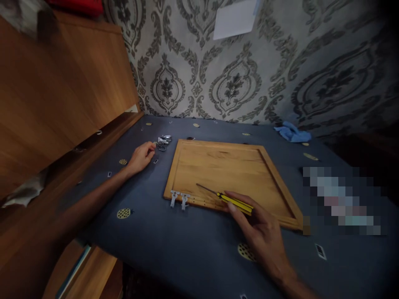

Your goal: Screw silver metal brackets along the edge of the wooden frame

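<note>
on a dark blue tablecloth (193, 241) with yellow pineapple prints and rectangular marks too small to read lies a rimmed, light-brown wooden panel (224, 166). two grey metal hinges (173, 199) sit at the left end of its near edge. the right hand (264, 232) is closed around a yellow-and-black-handled screwdriver (235, 202), its thin shaft pointing left over the panel. the left hand (142, 157), fingers curled, is at a cluster of silvery metal parts (163, 141); whether it grips one cannot be told. at left, a brown wooden cabinet (62, 91) has a low gap containing crumpled whitish material (26, 189).
</note>
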`<state>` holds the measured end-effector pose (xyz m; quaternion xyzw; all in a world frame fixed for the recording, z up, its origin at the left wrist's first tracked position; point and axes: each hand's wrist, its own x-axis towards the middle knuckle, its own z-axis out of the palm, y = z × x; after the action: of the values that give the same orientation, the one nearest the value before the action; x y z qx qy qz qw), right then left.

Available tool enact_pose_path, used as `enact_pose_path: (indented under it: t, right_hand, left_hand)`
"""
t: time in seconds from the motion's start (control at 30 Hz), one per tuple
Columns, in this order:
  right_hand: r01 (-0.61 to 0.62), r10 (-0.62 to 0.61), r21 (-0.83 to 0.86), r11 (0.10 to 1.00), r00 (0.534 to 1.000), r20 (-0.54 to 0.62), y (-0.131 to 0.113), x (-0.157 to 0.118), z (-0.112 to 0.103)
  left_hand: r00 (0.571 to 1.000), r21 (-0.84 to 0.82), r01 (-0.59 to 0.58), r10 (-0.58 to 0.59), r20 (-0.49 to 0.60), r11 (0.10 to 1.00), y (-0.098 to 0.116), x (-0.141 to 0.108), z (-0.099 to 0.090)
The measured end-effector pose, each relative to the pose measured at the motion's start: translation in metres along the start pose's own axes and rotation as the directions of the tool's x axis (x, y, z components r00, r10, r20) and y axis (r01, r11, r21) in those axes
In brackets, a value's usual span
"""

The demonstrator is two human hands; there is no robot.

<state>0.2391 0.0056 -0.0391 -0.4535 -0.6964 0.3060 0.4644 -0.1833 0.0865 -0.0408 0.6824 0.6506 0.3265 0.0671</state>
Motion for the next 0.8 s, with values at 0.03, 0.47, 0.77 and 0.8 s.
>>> enact_pose_path:
  t: [0.03,0.47,0.77,0.8]
  right_hand:
    - [-0.003,0.003,-0.003,1.0,1.0,-0.001,0.0,0.0,-0.001]
    - [-0.024,0.033,-0.116,0.993,0.996,0.08,0.015,0.049,-0.017]
    - [0.056,-0.016,-0.244,0.968,0.986,0.166,0.033,0.054,-0.024]
    - [0.065,-0.024,-0.251,0.966,0.986,0.167,0.033,0.054,-0.024]
  left_hand:
    - [1.0,0.021,0.006,-0.006,-0.011,1.0,-0.004,0.008,0.001]
    - [0.995,0.148,-0.093,0.088,0.043,0.985,-0.025,0.034,0.01]
    - [0.97,0.165,-0.222,0.201,0.138,0.961,-0.029,0.027,-0.004]
    - [0.965,0.164,-0.238,0.214,0.148,0.957,-0.029,0.025,-0.005]
